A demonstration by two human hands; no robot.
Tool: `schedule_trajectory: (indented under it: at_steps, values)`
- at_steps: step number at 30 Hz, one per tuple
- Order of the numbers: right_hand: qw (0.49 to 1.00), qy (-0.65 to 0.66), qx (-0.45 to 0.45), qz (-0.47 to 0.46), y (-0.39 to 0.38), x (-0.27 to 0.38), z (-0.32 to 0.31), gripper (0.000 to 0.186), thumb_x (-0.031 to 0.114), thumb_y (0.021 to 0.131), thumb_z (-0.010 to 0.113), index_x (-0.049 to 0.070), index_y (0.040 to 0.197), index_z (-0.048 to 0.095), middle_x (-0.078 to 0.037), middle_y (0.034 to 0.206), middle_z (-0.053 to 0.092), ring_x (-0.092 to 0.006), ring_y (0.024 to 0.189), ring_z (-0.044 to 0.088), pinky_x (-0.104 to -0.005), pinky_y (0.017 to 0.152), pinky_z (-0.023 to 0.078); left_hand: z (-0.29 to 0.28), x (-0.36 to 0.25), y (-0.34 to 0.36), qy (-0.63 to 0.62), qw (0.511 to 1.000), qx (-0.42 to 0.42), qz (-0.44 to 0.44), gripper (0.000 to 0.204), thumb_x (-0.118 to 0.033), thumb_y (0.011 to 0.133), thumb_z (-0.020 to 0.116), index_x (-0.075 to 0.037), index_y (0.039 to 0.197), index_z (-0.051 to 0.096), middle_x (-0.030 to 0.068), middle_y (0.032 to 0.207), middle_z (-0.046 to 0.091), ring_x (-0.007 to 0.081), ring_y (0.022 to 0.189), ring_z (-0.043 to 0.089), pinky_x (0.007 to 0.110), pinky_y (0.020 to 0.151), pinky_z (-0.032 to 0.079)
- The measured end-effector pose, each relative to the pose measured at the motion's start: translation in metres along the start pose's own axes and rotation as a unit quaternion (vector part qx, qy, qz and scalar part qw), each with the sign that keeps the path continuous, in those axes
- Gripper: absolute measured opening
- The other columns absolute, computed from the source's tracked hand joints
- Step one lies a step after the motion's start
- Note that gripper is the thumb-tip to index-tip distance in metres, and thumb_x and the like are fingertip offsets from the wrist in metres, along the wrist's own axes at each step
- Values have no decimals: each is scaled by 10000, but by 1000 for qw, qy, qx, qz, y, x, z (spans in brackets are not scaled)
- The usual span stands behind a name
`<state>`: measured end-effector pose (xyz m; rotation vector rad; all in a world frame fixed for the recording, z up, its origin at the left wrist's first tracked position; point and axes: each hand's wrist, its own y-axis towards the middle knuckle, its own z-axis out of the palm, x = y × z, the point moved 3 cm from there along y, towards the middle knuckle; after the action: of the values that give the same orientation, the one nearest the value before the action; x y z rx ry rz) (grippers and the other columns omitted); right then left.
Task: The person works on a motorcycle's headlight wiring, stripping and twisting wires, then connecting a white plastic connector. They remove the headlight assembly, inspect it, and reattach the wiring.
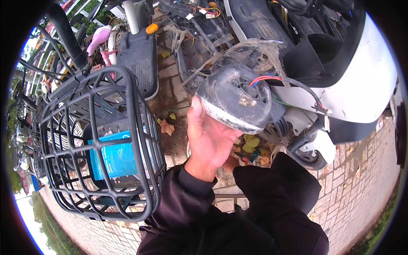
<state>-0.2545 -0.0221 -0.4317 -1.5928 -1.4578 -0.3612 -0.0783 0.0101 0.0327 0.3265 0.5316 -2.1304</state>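
My left hand [210, 142] is closed around the lower rim of a scooter headlight [240, 102], thumb up its left side. The dusty black back of the headlight faces up, and a pale band runs along its lower edge. Red and blue wires [265, 78] come out of its back and run to a loose connector [327, 111] on the right. Below it, my right hand [230, 163] shows only in a small part beside my left wrist; its fingers are hidden. A small red and teal object [254, 156] lies near it, too unclear to name.
A black wire basket [136, 106] with a blue packet [114, 155] inside stands on the left. A white scooter [361, 80] takes up the right. Behind the headlight are torn clear plastic [272, 51] and a stripped scooter frame [204, 36]. Leaves [166, 127] lie on brick paving [348, 182].
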Motion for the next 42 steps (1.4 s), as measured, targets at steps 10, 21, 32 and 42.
schedule_trajectory:
  at_steps: [10, 21, 32, 42]
  values:
    - [987, -129, -32, 92, -4, 9, -8, 248, 163, 885, 653, 36, 1098, 646, -207, 961, 700, -397, 906, 698, -525, 764, 543, 3, 2, 4, 16, 1000, -22, 3, 809, -713, 951, 536, -155, 1533, 462, 86, 1510, 523, 320, 1366, 513, 582, 1133, 403]
    - [974, -223, -44, 7, -93, 202, -290, 205, 216, 823, 651, 43, 903, 727, -180, 844, 722, -385, 848, 713, -520, 746, 550, 0, 5, 2, 52, 998, 29, 24, 837, -712, 959, 521, -123, 1545, 425, 136, 1531, 502, 375, 1385, 507, 647, 1093, 436]
    - [914, 217, -325, -105, -194, 248, -402, 234, -2, 951, 690, 4, 1183, 726, 34, 829, 636, -25, 705, 490, -218, 630, 432, -9, 7, 41, 160, 987, 26, -20, 895, -711, 933, 543, -68, 1540, 402, 183, 1509, 518, 408, 1346, 550, 634, 1065, 465]
    - [878, 81, -432, -191, -191, 273, -404, 275, -13, 922, 700, 14, 1191, 751, -30, 795, 652, -70, 658, 509, -239, 614, 430, -11, 35, 36, 196, 979, 27, -57, 921, -744, 913, 533, -60, 1521, 427, 182, 1488, 539, 400, 1332, 556, 621, 1071, 461]
